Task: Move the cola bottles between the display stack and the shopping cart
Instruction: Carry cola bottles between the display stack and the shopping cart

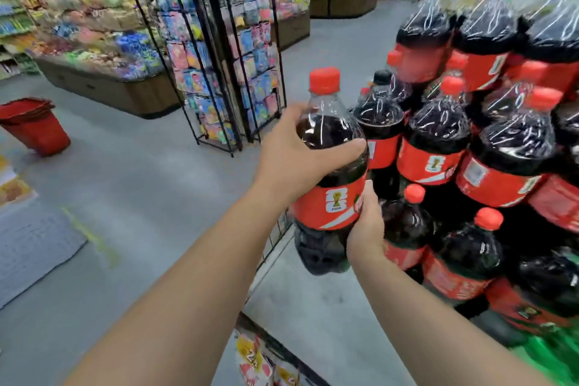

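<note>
Cola bottle [326, 207] gripped by left hand [291, 156], right hand [366, 225], beside display stack [470, 150]; grey supermarket floor [141, 197].

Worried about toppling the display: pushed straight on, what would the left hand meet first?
Likely the dark-capped bottle in the display stack, right behind the held bottle; depth unclear.

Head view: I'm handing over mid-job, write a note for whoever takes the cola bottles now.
Left hand grips the cola bottle at its shoulder; right hand grips its label.
Bottle roughly upright, off the floor, beside the display stack. Cart not clearly seen.
Done: one bottle in hand.
Left: place it, then the rest; which way it goes cannot be told.
</note>
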### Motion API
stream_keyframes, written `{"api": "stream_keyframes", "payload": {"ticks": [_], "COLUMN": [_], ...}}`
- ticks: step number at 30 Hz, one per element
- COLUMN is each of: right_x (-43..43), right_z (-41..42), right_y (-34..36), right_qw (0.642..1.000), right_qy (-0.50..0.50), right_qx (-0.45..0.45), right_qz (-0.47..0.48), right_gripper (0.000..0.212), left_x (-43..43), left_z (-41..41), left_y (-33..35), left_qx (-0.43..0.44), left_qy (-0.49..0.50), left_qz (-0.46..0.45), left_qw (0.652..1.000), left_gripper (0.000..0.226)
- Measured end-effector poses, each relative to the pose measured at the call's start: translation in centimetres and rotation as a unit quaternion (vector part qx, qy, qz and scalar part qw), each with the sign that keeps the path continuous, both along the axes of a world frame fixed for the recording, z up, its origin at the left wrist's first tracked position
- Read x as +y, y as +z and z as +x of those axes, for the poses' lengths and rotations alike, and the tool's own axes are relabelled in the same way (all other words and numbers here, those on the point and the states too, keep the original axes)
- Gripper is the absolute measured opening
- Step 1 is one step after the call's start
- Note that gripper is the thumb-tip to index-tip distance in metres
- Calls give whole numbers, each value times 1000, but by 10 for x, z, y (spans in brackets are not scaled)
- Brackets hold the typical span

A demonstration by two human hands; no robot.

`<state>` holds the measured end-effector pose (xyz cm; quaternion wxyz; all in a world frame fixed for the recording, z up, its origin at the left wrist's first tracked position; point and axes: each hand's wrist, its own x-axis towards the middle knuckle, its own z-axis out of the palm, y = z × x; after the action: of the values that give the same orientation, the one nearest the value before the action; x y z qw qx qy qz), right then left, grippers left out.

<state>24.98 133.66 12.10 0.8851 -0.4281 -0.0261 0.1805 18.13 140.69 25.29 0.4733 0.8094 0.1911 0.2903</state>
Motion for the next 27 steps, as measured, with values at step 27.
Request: {"api": "stream_keyframes", "payload": {"ticks": [27], "right_x": [28], "right_z": [46], "right_y": [-120], "right_qw": [928], "right_qy": [-119], "right_qx": [338], "right_qz": [-100], "right_gripper": [44], "left_x": [58], "left_z": [138], "left_y": [-197], "left_qx": [104], "left_qy": [-250], "left_qz": [-53], "left_qw": [961], "left_gripper": [65]}}
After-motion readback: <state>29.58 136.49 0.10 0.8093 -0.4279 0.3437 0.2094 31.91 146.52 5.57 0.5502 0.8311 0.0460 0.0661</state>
